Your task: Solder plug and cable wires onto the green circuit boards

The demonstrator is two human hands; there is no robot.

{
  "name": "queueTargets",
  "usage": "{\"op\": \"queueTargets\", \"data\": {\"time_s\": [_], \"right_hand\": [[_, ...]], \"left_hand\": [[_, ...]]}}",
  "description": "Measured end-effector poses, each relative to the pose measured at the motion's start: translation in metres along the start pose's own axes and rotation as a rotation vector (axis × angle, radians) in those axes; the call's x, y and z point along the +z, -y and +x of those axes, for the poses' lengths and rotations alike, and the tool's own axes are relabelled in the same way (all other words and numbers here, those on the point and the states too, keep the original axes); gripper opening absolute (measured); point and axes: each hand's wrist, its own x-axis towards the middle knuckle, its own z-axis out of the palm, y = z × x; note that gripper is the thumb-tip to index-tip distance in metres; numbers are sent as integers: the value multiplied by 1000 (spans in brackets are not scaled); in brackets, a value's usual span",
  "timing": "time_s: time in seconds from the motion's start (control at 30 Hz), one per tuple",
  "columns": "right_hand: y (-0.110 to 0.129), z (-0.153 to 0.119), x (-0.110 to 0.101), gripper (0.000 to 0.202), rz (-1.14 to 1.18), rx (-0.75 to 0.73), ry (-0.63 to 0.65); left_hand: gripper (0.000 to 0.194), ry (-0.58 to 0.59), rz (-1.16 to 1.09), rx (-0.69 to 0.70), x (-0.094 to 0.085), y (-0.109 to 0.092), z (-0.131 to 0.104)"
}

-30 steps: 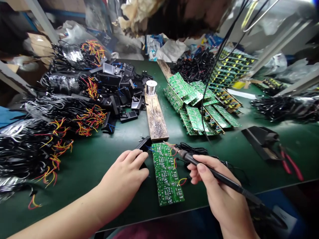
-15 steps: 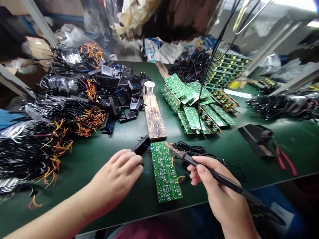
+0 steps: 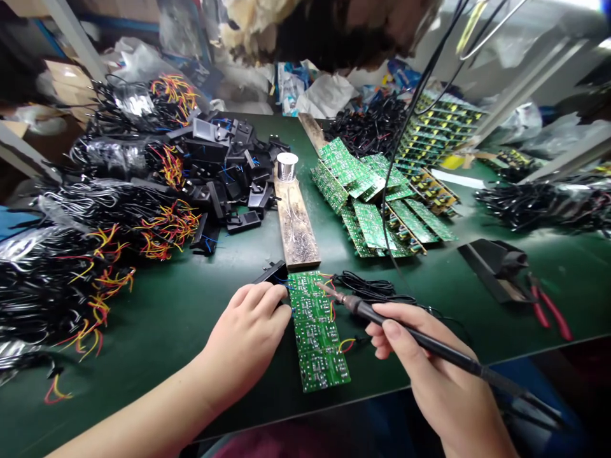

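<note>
Our right fingers (image 3: 403,313) hold the iron (image 3: 366,311) pen-like to aim at the board (image 3: 312,340) near the bench's (image 3: 248,407) front edge; whether our left fingers (image 3: 267,299) grip the adapter (image 3: 273,271) we can't tell.

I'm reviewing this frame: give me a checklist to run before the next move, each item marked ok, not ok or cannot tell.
1. Right hand holds the iron by its handle: ok.
2. Tip over the board: ok, over its far end.
3. Tip touching a joint: cannot tell.
4. Wires well away from the iron: not ok, red and yellow ones lie close by it at the board's right edge.
5. Left hand has a firm grip on the adapter: cannot tell, the fingers hide it.
6. Solder spool upright on the wood strip: ok.
</note>
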Motion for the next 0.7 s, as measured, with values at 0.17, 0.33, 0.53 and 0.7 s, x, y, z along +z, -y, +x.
{"op": "queueTargets", "data": {"time_s": [0.17,0.33,0.53,0.7], "right_hand": [[4,8,-11,18,7,36,72],[4,19,-14,18,36,74,152],[5,28,-10,23,37,134,249],[0,30,-7,20,22,151,278]], "left_hand": [[17,-24,-11,29,2,1,1],[17,-37,-20,60,2,2,7],[19,-31,-49,52,2,2,7],[21,-18,-63,37,3,2,6]]}}
